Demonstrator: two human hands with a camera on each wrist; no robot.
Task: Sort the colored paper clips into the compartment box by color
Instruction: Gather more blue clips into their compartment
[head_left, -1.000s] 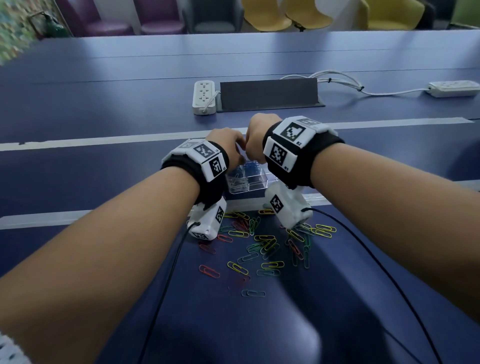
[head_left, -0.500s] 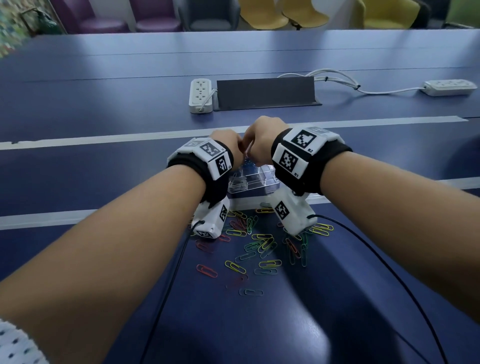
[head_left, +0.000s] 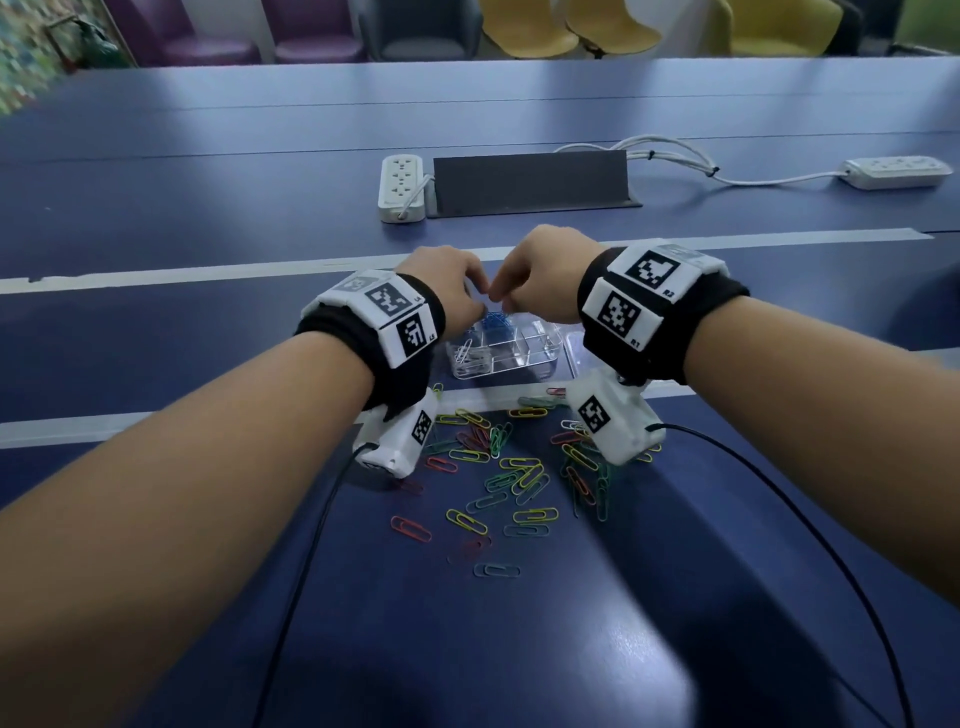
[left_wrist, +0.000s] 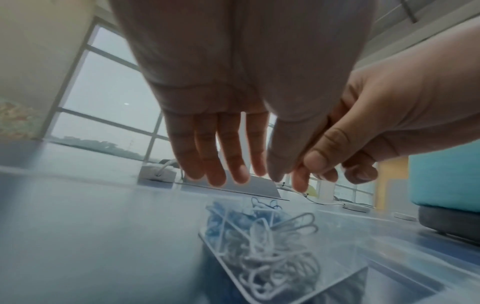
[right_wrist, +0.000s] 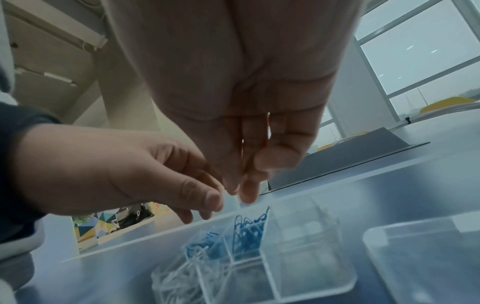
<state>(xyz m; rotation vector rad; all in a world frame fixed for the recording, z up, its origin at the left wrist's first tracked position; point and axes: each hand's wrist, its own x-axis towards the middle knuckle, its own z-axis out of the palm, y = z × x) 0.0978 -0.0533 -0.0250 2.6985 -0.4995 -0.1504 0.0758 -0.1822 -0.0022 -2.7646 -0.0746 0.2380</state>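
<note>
A clear compartment box (head_left: 524, 364) stands on the blue table, with blue clips (head_left: 493, 325) in its far-left cell and white clips (head_left: 470, 356) in its near-left cell. Both hands hover just above it, fingertips nearly touching. My left hand (head_left: 467, 296) has its fingers hanging straight and relaxed (left_wrist: 233, 174), with nothing in them. My right hand (head_left: 511, 291) is curled, and the right wrist view shows a thin orange clip (right_wrist: 268, 127) held against its fingers (right_wrist: 257, 174). Loose coloured clips (head_left: 519, 473) lie scattered between my wrists, on the near side of the box.
A clear lid (head_left: 576, 353) lies flat just right of the box. Farther back are a white power strip (head_left: 400, 189), a dark cable hatch (head_left: 530, 182) and a second strip (head_left: 893, 174). Black wrist cables (head_left: 311, 545) trail over the table toward me.
Both hands stay close together over the box. They have lifted and spread slightly, so more of the box and its blue and white clips shows.
</note>
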